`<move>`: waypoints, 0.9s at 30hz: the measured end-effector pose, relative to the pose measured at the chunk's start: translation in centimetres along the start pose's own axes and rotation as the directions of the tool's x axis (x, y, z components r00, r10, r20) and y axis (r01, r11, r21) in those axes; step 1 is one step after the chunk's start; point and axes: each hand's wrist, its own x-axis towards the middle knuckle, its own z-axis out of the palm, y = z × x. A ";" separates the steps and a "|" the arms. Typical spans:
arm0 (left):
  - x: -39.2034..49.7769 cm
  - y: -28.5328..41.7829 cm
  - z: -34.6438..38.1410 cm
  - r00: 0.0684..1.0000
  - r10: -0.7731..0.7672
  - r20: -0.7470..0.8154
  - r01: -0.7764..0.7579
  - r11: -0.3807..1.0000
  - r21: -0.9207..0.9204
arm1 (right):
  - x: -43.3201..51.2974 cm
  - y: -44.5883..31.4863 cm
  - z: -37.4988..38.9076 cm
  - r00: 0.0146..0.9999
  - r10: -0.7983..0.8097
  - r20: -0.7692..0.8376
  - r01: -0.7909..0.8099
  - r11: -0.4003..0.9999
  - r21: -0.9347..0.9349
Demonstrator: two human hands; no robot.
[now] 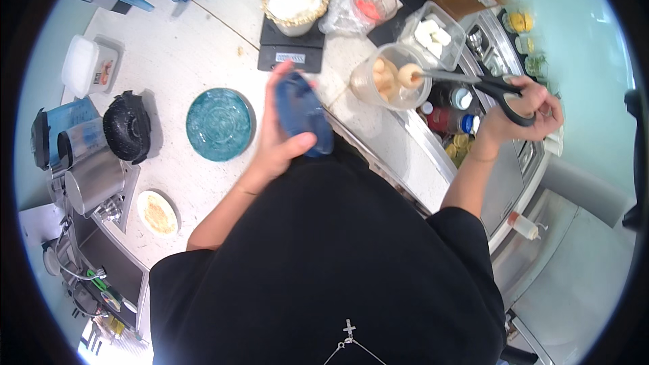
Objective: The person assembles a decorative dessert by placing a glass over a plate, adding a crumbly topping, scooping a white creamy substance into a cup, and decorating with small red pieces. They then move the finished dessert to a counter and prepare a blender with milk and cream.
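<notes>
My left hand (276, 149) grips a translucent blue plastic lid (305, 119), tilted in front of my black shirt. In my right hand (540, 106) is a pair of scissors (499, 92) with black handles. Their blades reach left over a clear plastic tub (361, 86), and the tips touch or pierce a pale round fruit (407, 76) at its mouth. More pale fruit (384, 78) lies inside the tub. Beyond the lid, a cup of white cream with a crumb-coated rim (295, 5) stands on a black digital scale (271, 53).
A teal plate (219, 124) lies left of my left hand. Near the tub are a container of white cubes (432, 35), a pitcher with red contents (375, 2) and a crumpled plastic bag (345, 17). An oval dish of crumbs (157, 214) sits by the sink (109, 263).
</notes>
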 end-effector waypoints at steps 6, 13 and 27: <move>2.3 -0.7 4.2 0.999 0.028 0.039 -0.018 0.967 -0.254 | 1.3 -1.1 1.6 0.991 0.095 0.097 -0.099 0.994 0.035; 3.9 -2.7 5.6 0.950 0.189 -0.249 -0.246 0.943 -0.223 | 4.2 -1.0 10.9 0.985 -0.011 0.174 -0.031 0.972 0.233; -1.9 -0.1 -2.0 0.801 0.306 -0.514 -0.304 0.948 0.092 | -0.7 -0.5 23.9 0.812 -0.291 0.506 -0.204 0.671 0.713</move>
